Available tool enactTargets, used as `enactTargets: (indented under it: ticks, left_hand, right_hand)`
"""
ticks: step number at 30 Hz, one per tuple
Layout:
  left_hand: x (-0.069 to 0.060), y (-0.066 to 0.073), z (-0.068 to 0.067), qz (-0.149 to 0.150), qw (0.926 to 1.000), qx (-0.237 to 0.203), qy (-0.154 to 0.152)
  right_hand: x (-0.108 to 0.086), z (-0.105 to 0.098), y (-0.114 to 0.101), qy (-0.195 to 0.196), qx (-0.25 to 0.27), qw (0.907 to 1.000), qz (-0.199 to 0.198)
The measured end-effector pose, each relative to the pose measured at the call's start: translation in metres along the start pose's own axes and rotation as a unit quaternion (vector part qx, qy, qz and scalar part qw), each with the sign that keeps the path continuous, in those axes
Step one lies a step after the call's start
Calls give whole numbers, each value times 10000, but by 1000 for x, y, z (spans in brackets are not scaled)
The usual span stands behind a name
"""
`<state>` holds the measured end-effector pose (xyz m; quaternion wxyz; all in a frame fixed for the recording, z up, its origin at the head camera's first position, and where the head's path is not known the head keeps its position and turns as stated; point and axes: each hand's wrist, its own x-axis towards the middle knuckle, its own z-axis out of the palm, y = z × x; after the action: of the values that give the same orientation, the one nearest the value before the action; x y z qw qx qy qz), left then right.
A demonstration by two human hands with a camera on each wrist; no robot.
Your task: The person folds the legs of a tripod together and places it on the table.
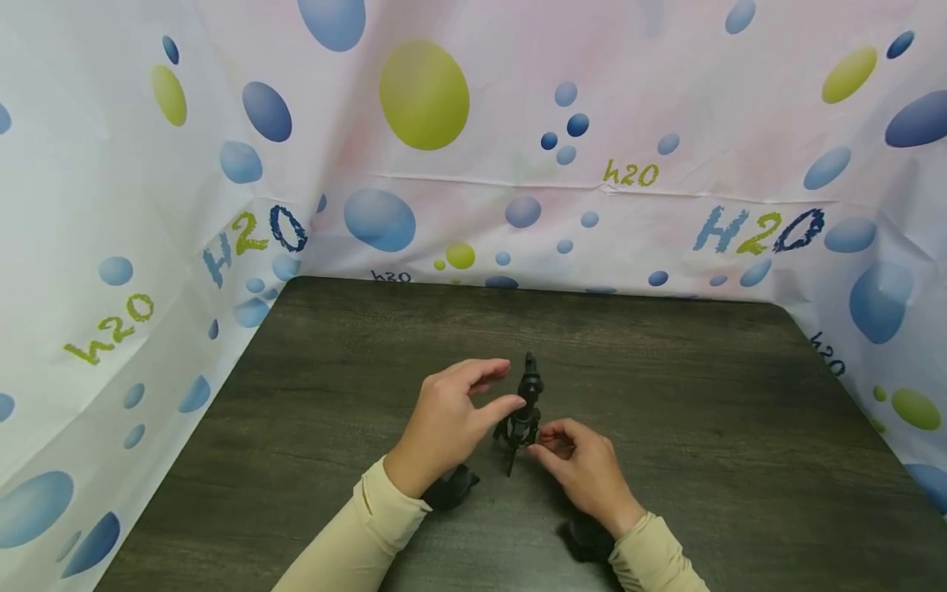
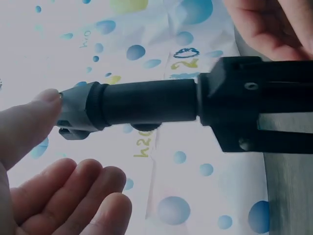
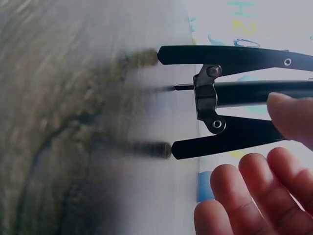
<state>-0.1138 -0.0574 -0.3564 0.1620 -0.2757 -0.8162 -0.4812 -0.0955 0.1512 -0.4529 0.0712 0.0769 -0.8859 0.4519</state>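
A small black tripod stands upright near the middle of the table, its short legs partly spread. In the left wrist view its column runs sideways. My left hand is at the tripod's upper part; the thumb touches its head end while the other fingers sit apart from it, relaxed. Beside the legs is my right hand, fingers loosely bent. The right wrist view shows its thumb at or very near the tripod, its fingertips below one leg. Whether that thumb makes contact I cannot tell.
The dark wood-grain table extends around the hands. A white sheet with blue and green spots and "H2O" lettering covers the walls behind and beside it. Black devices sit under both wrists.
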Motion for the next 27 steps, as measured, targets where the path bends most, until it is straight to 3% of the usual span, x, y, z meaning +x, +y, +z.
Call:
enactTargets:
  ticks: [14,27]
  left_hand:
    - [17,12,9,-265,9991,-162,-274]
    - [22,14,13,-274,9986,-78,-451]
  right_hand:
    - [4,4,-1,21,94,9999,-62]
    - [7,8,-1,65,-76,9999,-53]
